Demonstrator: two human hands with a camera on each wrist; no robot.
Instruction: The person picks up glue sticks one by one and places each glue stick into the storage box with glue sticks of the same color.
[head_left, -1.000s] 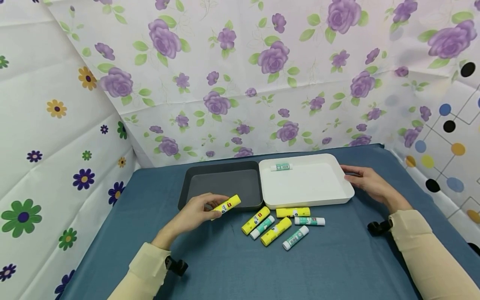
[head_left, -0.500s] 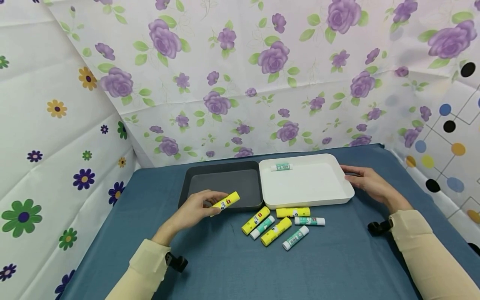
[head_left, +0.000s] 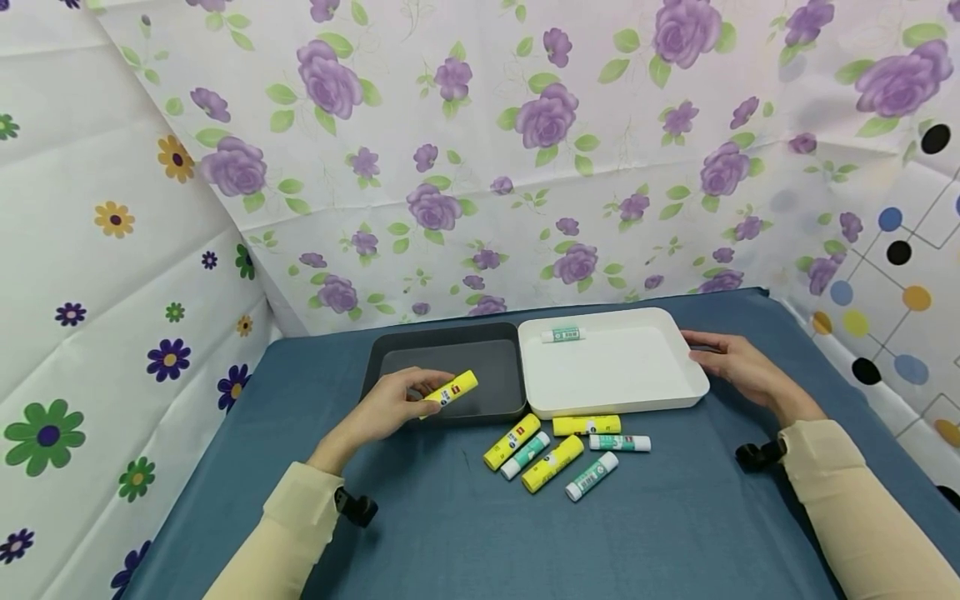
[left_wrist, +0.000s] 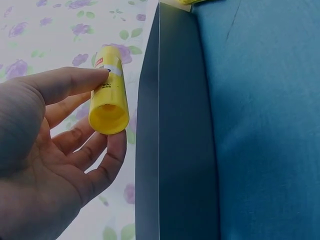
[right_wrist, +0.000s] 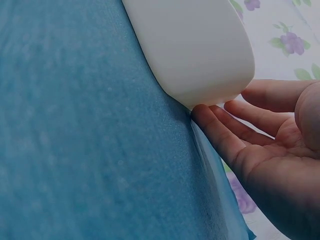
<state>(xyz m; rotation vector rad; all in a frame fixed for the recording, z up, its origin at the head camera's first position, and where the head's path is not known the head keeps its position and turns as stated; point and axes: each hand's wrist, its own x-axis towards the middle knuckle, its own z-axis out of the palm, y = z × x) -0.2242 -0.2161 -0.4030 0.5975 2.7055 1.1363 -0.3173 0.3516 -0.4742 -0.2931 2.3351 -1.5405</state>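
Note:
My left hand [head_left: 390, 406] pinches a yellow glue stick [head_left: 453, 388] between thumb and fingers, over the front left part of the dark grey tray [head_left: 480, 354]. In the left wrist view the open hollow end of the yellow glue stick [left_wrist: 109, 95] faces the camera, with the thumb across its label. My right hand [head_left: 735, 364] is at the right end of the white tray [head_left: 622, 367]. Its extended fingertips touch the outer wall of the white tray [right_wrist: 200, 55] in the right wrist view. One green-and-white glue stick [head_left: 562, 334] lies inside that tray near its back left.
In front of the trays, several glue sticks lie on the blue cloth [head_left: 480, 533]: yellow ones [head_left: 552, 464] mixed with green-and-white ones [head_left: 592, 476]. The two trays stand side by side. Flowered cloth [head_left: 450, 167] hangs behind the table.
My left hand has moved slightly forward and up with the yellow glue stick, further over the dark tray. The right hand and the other glue sticks have stayed put.

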